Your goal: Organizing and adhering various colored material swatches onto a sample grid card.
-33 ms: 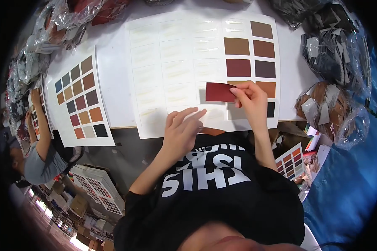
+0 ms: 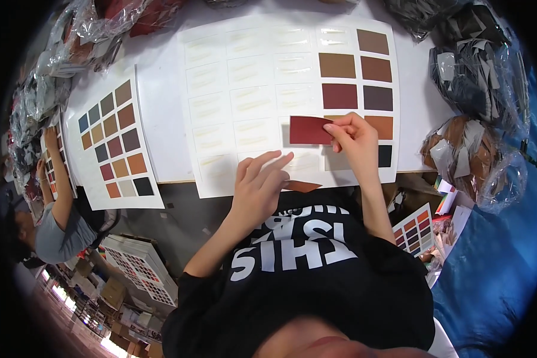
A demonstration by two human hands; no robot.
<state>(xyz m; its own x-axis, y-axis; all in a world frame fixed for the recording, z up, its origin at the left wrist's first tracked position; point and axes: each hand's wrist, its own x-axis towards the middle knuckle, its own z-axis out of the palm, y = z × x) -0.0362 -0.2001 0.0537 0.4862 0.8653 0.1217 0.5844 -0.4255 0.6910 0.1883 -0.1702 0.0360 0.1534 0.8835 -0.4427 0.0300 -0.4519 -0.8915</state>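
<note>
Between the thumb and fingers of my right hand (image 2: 355,140) is a dark red swatch (image 2: 309,130), pinched at its right end over a large white sample card (image 2: 212,182). My left hand (image 2: 259,182) is at the card's near edge, upper fingers partly spread. A rust-brown swatch (image 2: 302,186) sticks out from it to the right; its gripped end is hidden. Glue streaks mark the left columns of the card. In its right columns are swatches, among them a maroon swatch (image 2: 339,96) and a brown swatch (image 2: 376,69). My right hand partly covers a light grey swatch (image 2: 335,160).
Left on the white table (image 2: 155,42) lies a finished-looking sample card (image 2: 116,140). Plastic-wrapped swatch bundles (image 2: 468,71) line the right, with a brown bundle (image 2: 468,152) nearer. A co-worker (image 2: 59,232) is at far left. Stacked cards (image 2: 140,268) stand below the table's edge.
My right hand has shifted slightly left and up with the dark red swatch. The rust-brown swatch at my left hand has tilted a little and shows more of its face.
</note>
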